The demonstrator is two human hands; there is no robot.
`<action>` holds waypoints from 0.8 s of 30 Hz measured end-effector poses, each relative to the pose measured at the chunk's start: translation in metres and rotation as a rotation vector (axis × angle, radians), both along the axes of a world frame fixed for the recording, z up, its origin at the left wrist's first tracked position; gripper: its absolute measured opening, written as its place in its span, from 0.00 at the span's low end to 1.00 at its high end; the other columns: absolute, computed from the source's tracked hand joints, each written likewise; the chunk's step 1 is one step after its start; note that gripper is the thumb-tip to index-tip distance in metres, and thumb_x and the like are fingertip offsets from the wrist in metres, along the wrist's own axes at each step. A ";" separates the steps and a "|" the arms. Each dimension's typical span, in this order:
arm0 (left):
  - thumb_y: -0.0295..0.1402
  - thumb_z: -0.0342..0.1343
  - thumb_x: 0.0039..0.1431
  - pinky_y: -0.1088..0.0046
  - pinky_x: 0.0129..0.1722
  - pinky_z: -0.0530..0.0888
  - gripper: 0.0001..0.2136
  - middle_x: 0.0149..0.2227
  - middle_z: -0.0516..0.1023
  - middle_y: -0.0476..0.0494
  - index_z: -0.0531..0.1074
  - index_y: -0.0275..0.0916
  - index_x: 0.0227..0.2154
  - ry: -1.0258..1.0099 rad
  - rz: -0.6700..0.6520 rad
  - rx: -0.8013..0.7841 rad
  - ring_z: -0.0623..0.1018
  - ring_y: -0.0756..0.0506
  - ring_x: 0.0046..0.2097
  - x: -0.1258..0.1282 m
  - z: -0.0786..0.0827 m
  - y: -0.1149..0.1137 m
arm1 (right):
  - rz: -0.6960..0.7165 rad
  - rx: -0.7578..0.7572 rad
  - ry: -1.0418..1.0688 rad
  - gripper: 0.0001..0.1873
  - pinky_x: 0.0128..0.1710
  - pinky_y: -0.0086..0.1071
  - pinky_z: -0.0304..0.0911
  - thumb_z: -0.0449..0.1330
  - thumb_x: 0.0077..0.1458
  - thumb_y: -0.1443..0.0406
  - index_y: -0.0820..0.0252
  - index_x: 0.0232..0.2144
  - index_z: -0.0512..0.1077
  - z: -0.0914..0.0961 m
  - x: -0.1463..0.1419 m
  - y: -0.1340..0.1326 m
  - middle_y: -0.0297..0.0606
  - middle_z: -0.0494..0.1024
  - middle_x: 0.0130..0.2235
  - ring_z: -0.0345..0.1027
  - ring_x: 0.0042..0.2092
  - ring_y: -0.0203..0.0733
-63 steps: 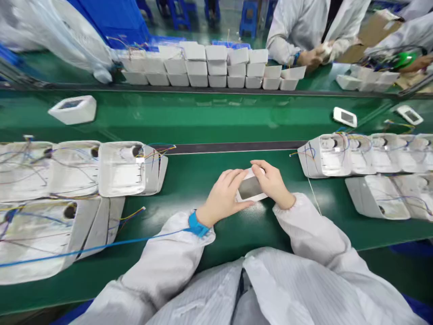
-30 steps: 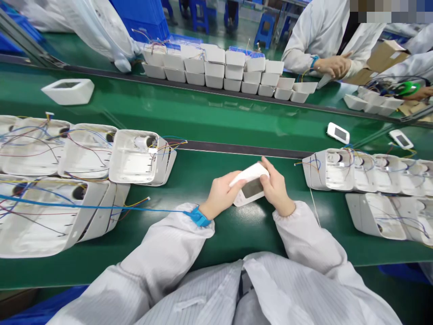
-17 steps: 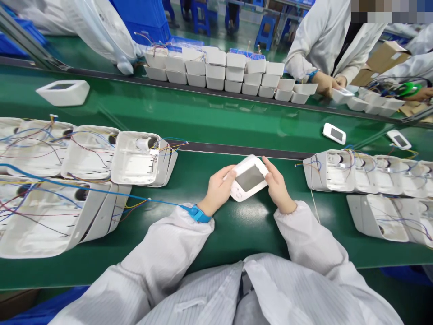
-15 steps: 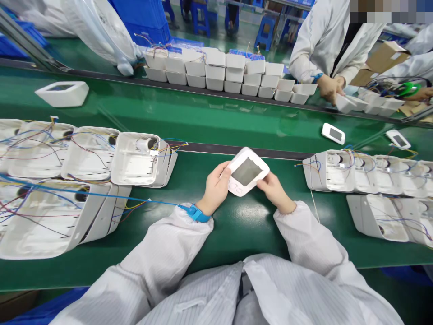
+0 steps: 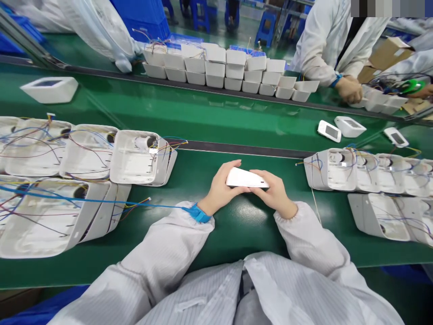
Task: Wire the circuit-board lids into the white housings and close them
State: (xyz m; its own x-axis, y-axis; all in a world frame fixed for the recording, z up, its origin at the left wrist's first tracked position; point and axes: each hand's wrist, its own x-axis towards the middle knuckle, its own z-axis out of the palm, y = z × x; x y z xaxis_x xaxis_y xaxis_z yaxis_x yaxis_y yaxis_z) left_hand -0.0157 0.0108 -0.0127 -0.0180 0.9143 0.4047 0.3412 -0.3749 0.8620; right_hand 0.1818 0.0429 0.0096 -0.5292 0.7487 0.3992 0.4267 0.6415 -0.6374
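Between both hands I hold a white device housing (image 5: 246,178) above the green bench. It is turned so that a plain white side with a small dark slot shows; its screen is out of sight. My left hand (image 5: 221,187), with a blue wrist strap (image 5: 199,213) and cord, grips the left end. At the right end, my right hand (image 5: 273,194) is closed round the housing. Both thumbs press along its lower edge. Open white shells with wires (image 5: 137,158) sit to the left, and similar shells (image 5: 341,169) stand to the right.
Beyond the bench edge runs a green conveyor belt (image 5: 216,119). It carries a white unit (image 5: 50,90) at left and several at right, including a flat screen panel (image 5: 329,131). Stacked white shells (image 5: 216,67) line the far side. A co-worker's hands (image 5: 350,89) are at far right.
Both hands have tilted the housing, so its screen no longer shows. Units on the belt have shifted left, and another white unit appears at right. The co-worker's hands have moved right.
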 end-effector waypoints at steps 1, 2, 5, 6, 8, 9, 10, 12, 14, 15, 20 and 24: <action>0.49 0.66 0.48 0.61 0.52 0.71 0.31 0.50 0.73 0.39 0.66 0.41 0.53 0.004 0.011 0.003 0.74 0.40 0.51 0.001 0.001 -0.001 | -0.007 0.019 0.006 0.20 0.45 0.39 0.69 0.60 0.59 0.56 0.55 0.51 0.70 -0.001 -0.001 -0.001 0.41 0.79 0.47 0.73 0.45 0.46; 0.49 0.66 0.48 0.62 0.50 0.72 0.29 0.48 0.74 0.40 0.67 0.40 0.51 0.011 0.024 0.010 0.75 0.41 0.49 0.001 0.001 -0.001 | -0.016 0.035 0.012 0.19 0.45 0.39 0.69 0.60 0.59 0.56 0.55 0.51 0.71 -0.002 -0.001 -0.003 0.41 0.79 0.47 0.73 0.45 0.46; 0.48 0.65 0.51 0.64 0.47 0.72 0.24 0.43 0.74 0.43 0.68 0.40 0.46 0.052 0.056 0.033 0.75 0.43 0.46 0.002 0.000 -0.001 | -0.069 0.055 0.018 0.17 0.44 0.39 0.69 0.59 0.60 0.56 0.54 0.49 0.72 -0.002 -0.004 -0.006 0.40 0.80 0.45 0.74 0.44 0.46; 0.47 0.64 0.51 0.65 0.47 0.72 0.23 0.43 0.74 0.43 0.68 0.40 0.45 0.065 0.058 0.036 0.75 0.43 0.45 0.002 0.000 -0.001 | -0.083 0.051 0.017 0.17 0.44 0.39 0.69 0.59 0.60 0.55 0.54 0.48 0.72 -0.002 -0.005 -0.006 0.40 0.80 0.44 0.74 0.43 0.46; 0.47 0.64 0.51 0.65 0.46 0.72 0.23 0.43 0.74 0.43 0.68 0.40 0.46 0.082 0.061 0.029 0.75 0.43 0.45 0.003 -0.001 0.000 | -0.089 0.033 0.015 0.17 0.43 0.38 0.69 0.59 0.60 0.54 0.54 0.48 0.73 -0.002 -0.006 -0.005 0.40 0.80 0.44 0.74 0.43 0.45; 0.47 0.64 0.51 0.65 0.46 0.72 0.24 0.43 0.74 0.43 0.68 0.40 0.47 0.084 0.066 0.020 0.75 0.43 0.45 0.002 -0.001 0.000 | -0.081 0.025 0.017 0.17 0.43 0.38 0.69 0.59 0.60 0.55 0.55 0.48 0.72 -0.002 -0.006 -0.004 0.40 0.80 0.44 0.74 0.43 0.45; 0.47 0.64 0.51 0.64 0.47 0.72 0.24 0.44 0.74 0.42 0.68 0.40 0.47 0.081 0.076 0.008 0.75 0.42 0.46 0.002 -0.001 0.000 | -0.071 0.019 0.019 0.17 0.43 0.38 0.69 0.60 0.60 0.55 0.55 0.48 0.72 -0.002 -0.006 -0.002 0.40 0.80 0.44 0.74 0.43 0.44; 0.46 0.63 0.53 0.64 0.48 0.72 0.26 0.47 0.74 0.40 0.67 0.40 0.51 0.069 0.082 -0.018 0.75 0.41 0.48 0.001 -0.003 0.001 | -0.052 0.011 0.016 0.18 0.44 0.37 0.69 0.59 0.60 0.54 0.55 0.49 0.72 -0.002 -0.006 0.002 0.39 0.80 0.44 0.74 0.43 0.44; 0.46 0.62 0.55 0.62 0.52 0.71 0.29 0.51 0.73 0.38 0.63 0.41 0.57 0.056 0.055 -0.050 0.74 0.40 0.51 0.000 -0.005 0.002 | -0.048 0.002 -0.002 0.19 0.46 0.38 0.69 0.59 0.60 0.53 0.54 0.50 0.71 -0.002 -0.003 0.006 0.40 0.79 0.46 0.74 0.45 0.45; 0.46 0.61 0.55 0.61 0.54 0.70 0.32 0.54 0.71 0.37 0.59 0.41 0.60 0.053 0.037 -0.065 0.73 0.39 0.54 0.000 -0.007 0.003 | -0.053 0.000 -0.014 0.20 0.47 0.38 0.68 0.58 0.60 0.52 0.54 0.51 0.71 -0.003 0.000 0.009 0.40 0.79 0.47 0.73 0.47 0.45; 0.44 0.59 0.58 0.54 0.61 0.64 0.40 0.65 0.59 0.33 0.43 0.44 0.67 0.118 0.008 -0.087 0.62 0.36 0.65 0.002 -0.015 0.006 | -0.250 -0.058 -0.121 0.22 0.42 0.37 0.68 0.52 0.63 0.50 0.58 0.50 0.71 -0.011 0.021 0.027 0.42 0.80 0.44 0.75 0.41 0.46; 0.41 0.56 0.61 0.54 0.61 0.65 0.33 0.64 0.61 0.34 0.50 0.43 0.65 0.171 0.010 -0.075 0.65 0.38 0.64 0.004 -0.013 0.006 | -0.488 -0.235 -0.049 0.28 0.27 0.31 0.64 0.46 0.63 0.46 0.61 0.32 0.75 -0.026 0.036 0.046 0.37 0.77 0.26 0.71 0.28 0.42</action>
